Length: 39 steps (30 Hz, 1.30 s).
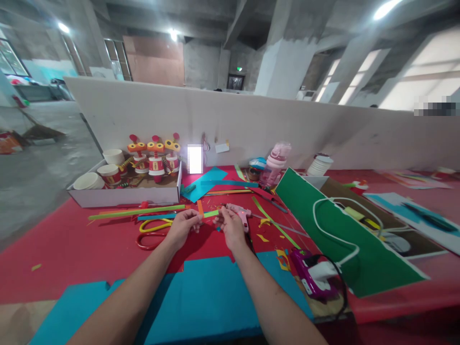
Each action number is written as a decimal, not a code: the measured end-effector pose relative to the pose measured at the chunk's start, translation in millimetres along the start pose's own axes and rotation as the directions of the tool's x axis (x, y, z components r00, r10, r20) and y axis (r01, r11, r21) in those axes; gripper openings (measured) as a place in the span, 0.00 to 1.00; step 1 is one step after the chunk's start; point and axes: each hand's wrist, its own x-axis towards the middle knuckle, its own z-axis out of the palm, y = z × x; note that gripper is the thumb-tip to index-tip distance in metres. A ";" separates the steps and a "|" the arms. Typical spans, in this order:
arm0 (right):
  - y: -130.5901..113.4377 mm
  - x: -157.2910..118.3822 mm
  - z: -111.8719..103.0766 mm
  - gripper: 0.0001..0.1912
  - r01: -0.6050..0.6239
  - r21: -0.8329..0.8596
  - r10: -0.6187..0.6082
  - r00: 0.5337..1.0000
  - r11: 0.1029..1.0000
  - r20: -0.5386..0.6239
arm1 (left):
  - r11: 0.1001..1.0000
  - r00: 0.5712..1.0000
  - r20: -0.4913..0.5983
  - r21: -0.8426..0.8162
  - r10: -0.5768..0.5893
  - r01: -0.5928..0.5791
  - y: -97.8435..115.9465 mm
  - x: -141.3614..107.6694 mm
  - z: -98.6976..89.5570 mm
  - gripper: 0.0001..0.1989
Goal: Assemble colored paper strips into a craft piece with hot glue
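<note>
Between my hands stretches a short light-green paper strip (211, 213). An orange paper strip (200, 207) meets its left end and points upward; whether the two are joined I cannot tell. My left hand (184, 227) is closed, pinching at the corner where the strips meet. The fingers of my right hand (232, 226) pinch the green strip's right end. Just behind the right hand lies a pink hot glue gun (241, 213), partly covered by it. Left of my left hand are scissors with yellow and red handles (155, 224), their blades hidden.
A white box (125, 197) at the left holds paper cups and several cup figures (155, 163). Blue card sheets (208, 287) lie under my forearms. A green board (338, 239), a purple power strip (312, 275) with cables and a pink bottle (276, 165) stand right.
</note>
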 end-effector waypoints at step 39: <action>13.3 -8.8 7.5 0.15 -0.011 -0.125 0.020 0.998 0.992 0.065 | 0.997 0.984 0.157 0.027 -0.081 0.078 -2.5 -4.8 6.0 0.13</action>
